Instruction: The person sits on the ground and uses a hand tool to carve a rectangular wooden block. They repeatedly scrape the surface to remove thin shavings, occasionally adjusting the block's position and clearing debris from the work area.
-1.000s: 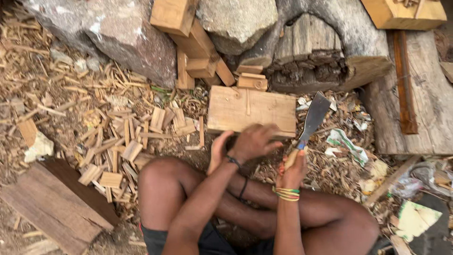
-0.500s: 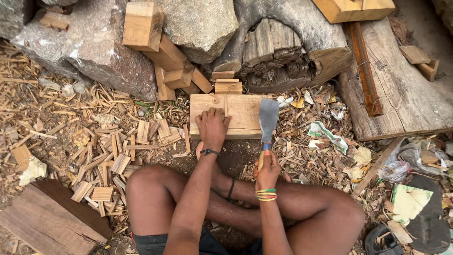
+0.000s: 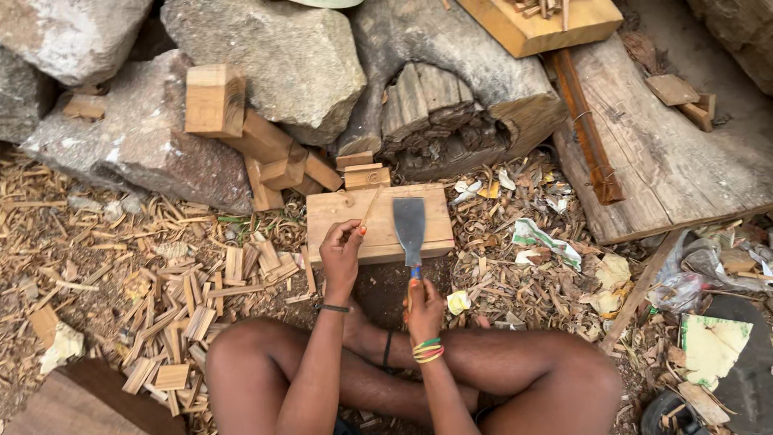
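Note:
I sit cross-legged on the ground in front of a flat wooden block [image 3: 435, 240]. My left hand [image 3: 341, 252] pinches a thin wood sliver [image 3: 370, 206] that stands tilted on the block. My right hand [image 3: 422, 308] grips the handle of a broad flat metal blade [image 3: 409, 228], which lies over the middle of the block, just right of the sliver. Coloured bangles circle my right wrist and a dark band my left.
Several cut wood strips [image 3: 197, 302] and shavings litter the ground at left. Large rocks [image 3: 274, 56] and stacked wood blocks [image 3: 266, 153] stand behind, with a split log [image 3: 451, 113]. A wide plank [image 3: 668, 153] lies at right among paper scraps.
The blade has swung from raised and off to the right down onto the block's middle. My left hand went from flat on the block to pinching a thin sliver upright.

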